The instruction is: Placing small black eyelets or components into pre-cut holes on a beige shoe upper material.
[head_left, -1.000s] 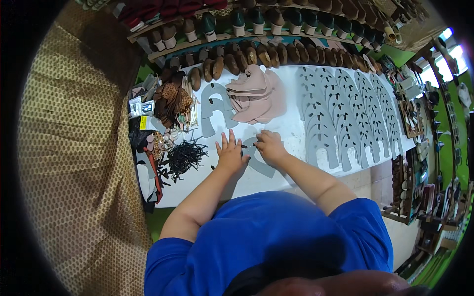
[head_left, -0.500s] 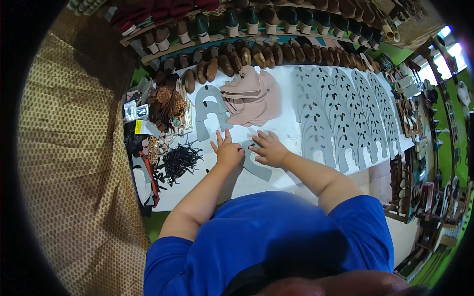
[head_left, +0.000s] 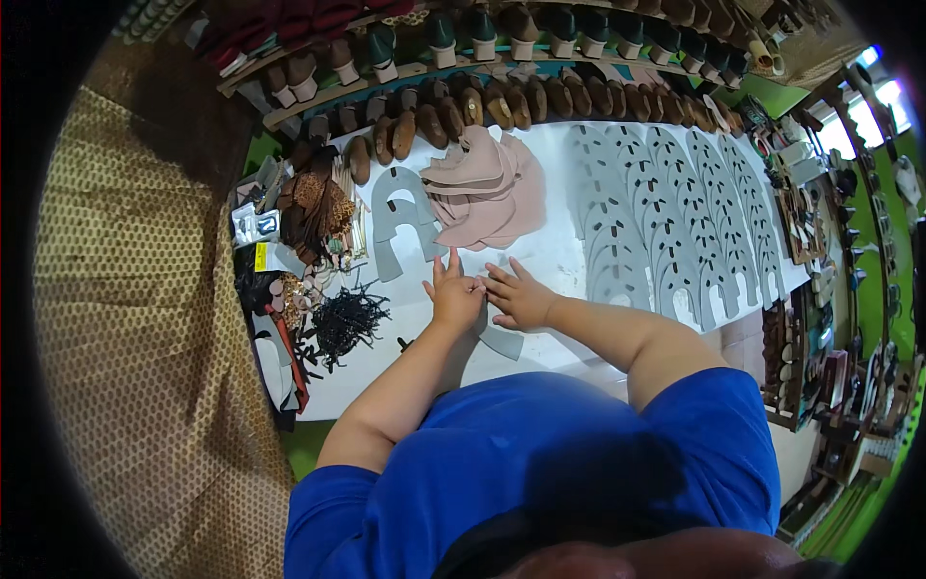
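My left hand (head_left: 453, 294) and my right hand (head_left: 521, 295) lie side by side, fingers spread, pressing flat on a grey cut-out piece (head_left: 502, 340) on the white table (head_left: 559, 256). Most of that piece is hidden under the hands. Neither hand grips anything. Just beyond the left hand lie two grey horseshoe-shaped pieces (head_left: 403, 220). A pile of pink leather pieces (head_left: 487, 188) sits further back.
A long row of overlapping grey patterned cut-outs (head_left: 666, 217) fills the table's right half. Black strips (head_left: 347, 320) and brown braided bits (head_left: 313, 205) lie at the left edge. Shelves of shoe heels and lasts (head_left: 502, 96) run along the back. A dotted beige cloth (head_left: 135, 318) hangs left.
Both hands have stayed on the grey piece, shifting slightly; the view has tilted a little, so the table sits lower in the picture.
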Motion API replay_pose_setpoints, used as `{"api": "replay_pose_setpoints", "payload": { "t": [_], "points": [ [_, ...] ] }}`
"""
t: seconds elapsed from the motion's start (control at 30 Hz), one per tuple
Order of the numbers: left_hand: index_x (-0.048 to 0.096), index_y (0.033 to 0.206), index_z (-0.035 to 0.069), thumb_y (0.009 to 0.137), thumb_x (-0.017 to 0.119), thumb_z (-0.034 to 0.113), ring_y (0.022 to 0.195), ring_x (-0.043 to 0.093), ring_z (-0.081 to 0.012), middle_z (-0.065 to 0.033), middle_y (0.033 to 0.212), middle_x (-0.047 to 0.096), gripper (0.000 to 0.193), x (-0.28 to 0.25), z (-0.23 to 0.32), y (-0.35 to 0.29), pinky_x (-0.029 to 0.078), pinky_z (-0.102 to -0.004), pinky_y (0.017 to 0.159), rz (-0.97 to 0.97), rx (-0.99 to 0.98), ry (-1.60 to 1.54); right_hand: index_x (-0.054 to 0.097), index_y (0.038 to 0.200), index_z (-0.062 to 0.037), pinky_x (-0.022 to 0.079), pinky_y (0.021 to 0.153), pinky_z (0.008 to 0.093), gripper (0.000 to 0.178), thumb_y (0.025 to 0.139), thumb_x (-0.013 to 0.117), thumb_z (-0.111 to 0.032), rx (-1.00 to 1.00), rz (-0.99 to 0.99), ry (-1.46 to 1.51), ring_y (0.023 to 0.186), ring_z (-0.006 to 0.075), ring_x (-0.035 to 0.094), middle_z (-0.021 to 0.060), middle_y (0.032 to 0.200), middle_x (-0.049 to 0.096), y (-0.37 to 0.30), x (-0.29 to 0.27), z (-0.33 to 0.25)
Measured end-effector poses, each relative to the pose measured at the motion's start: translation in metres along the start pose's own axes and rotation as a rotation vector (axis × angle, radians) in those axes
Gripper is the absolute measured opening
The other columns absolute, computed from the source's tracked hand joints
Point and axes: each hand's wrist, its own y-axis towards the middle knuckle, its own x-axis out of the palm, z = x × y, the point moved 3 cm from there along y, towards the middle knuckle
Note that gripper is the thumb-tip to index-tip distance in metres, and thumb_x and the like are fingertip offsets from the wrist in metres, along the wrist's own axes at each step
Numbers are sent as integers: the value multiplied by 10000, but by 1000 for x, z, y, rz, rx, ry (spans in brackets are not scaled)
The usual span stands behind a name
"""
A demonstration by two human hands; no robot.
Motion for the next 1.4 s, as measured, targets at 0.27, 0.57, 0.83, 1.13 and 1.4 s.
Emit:
{"api": "replay_pose_setpoints", "payload": {
  "t": [0.27, 0.57, 0.83, 1.13, 1.4],
  "points": [
    [806, 859, 179, 759, 741, 341, 1506, 18, -504, -224, 1638, 198, 201, -20, -14, -6, 41, -737, 1119, -57, -169, 134, 635, 1326, -218, 247, 1138, 641, 502, 890, 605, -464, 121, 62, 131, 1489, 357, 250, 110, 1548, 400, -4, -13, 2],
    [810, 895, 156, 816, 714, 303, 1501, -15, -521, -213, 1647, 171, 192, -9, -12, -5, 50, -754, 1107, -60, -125, 97, 654, 1285, -267, 163, 1155, 687, 433, 884, 611, -424, 162, -17, 222, 1506, 383, 193, 109, 1586, 339, 5, -20, 3],
    [812, 933, 157, 873, 695, 339, 1507, -73, -500, -189, 1660, 142, 224, -3, -4, -6, 9, -754, 1103, -75, -62, 90, 673, 1256, -253, 162, 1160, 680, 416, 863, 641, -386, 131, 62, 268, 1491, 393, 232, 109, 1597, 327, 0, -8, 9],
    [821, 941, 224, 827, 699, 361, 1501, -77, -515, -210, 1659, 119, 216, -9, -7, -16, -47, -738, 1105, -39, 160, 167, 749, 1094, -190, 197, 1168, 620, 333, 830, 684, -381, 218, 228, 336, 1450, 370, 321, 148, 1514, 429, -8, -21, 10],
    [819, 894, 227, 761, 759, 280, 1504, -28, -515, -218, 1651, 155, 156, -6, -5, -12, -8, -726, 1121, -4, 71, 176, 759, 1060, -183, 204, 1170, 612, 281, 842, 690, -346, 246, 236, 320, 1447, 358, 331, 145, 1502, 448, -9, -17, 10]
  ]
}}
